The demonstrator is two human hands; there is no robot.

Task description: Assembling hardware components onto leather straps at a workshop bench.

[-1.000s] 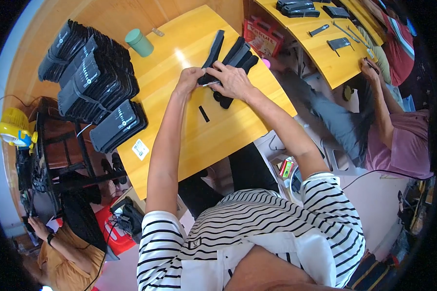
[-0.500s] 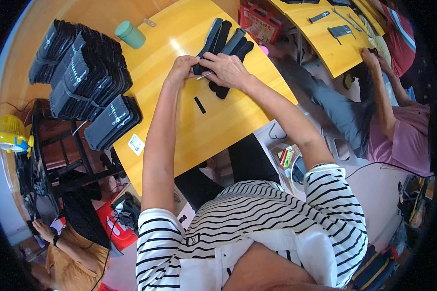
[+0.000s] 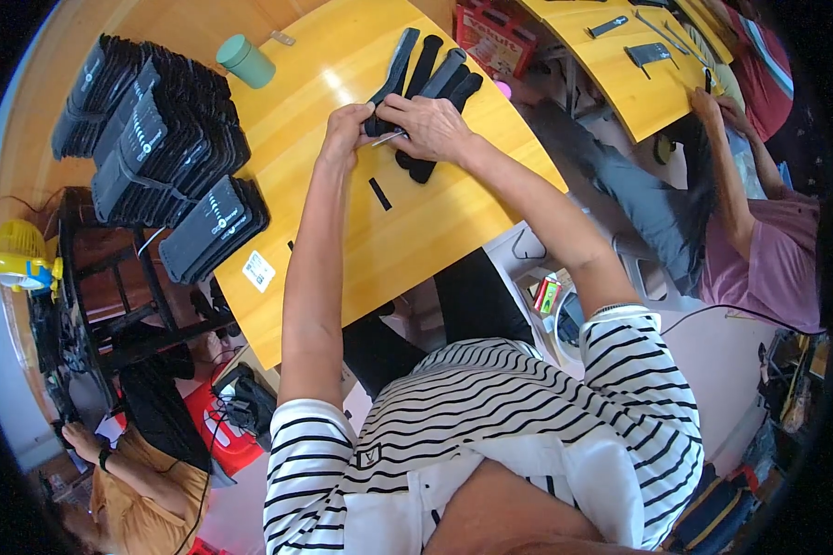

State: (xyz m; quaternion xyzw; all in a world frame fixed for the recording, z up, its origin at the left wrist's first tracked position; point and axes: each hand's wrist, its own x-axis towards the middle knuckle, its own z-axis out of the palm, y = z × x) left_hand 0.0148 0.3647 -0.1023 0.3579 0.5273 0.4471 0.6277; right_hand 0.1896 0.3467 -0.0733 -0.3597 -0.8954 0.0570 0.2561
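Over the yellow table (image 3: pixel 426 217), my left hand (image 3: pixel 346 131) pinches the near end of a dark grey and black fabric strap (image 3: pixel 400 63). My right hand (image 3: pixel 428 127) meets it there, fingers bent around the same end. A thin silver metal tool (image 3: pixel 388 138) sticks out under the right fingers toward the left hand; its kind is hidden. Several more black straps (image 3: pixel 457 83) fan out beyond and beneath the right hand. A short flat black strip (image 3: pixel 379 194) lies alone on the tabletop, nearer to me.
Tall stacks of black fabric pieces (image 3: pixel 171 125) stand left of the table, with a smaller pile (image 3: pixel 215 227) at its edge. A green canister (image 3: pixel 246 61) stands at the back left. At another table, a person in pink (image 3: pixel 759 250) works; another person (image 3: pixel 153 476) sits lower left.
Both hands stay at the strap end with small finger shifts. The metal tool now shows a little more and points slightly differently. The far-right person's hands have moved slightly.
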